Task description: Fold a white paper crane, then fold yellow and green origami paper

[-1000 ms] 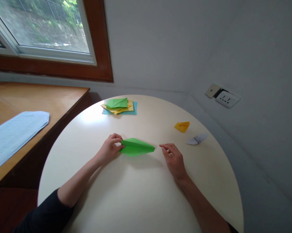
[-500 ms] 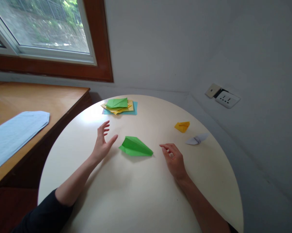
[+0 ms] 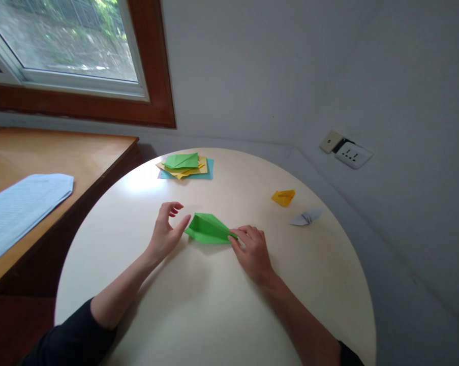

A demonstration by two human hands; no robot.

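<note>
A folded green paper plane (image 3: 208, 230) lies on the round white table (image 3: 199, 315), its narrow tip pointing right. My right hand (image 3: 251, 249) pinches that tip between thumb and fingers. At the wide left end, my left hand (image 3: 169, 229) is held with thumb and fingers apart and nothing between them. Its thumb tip comes close to the paper's left edge; whether it touches I cannot tell.
At the table's far side lies a stack of coloured paper (image 3: 185, 166), green on top. To the right sit a yellow folded paper (image 3: 283, 197) and a white folded paper (image 3: 305, 217). A wooden desk (image 3: 99, 147) with white sheets (image 3: 31, 203) stands left.
My right hand has moved left and taken hold of the plane's tip. My left hand has come slightly right, nearer the wide end. The view has shifted a little.
</note>
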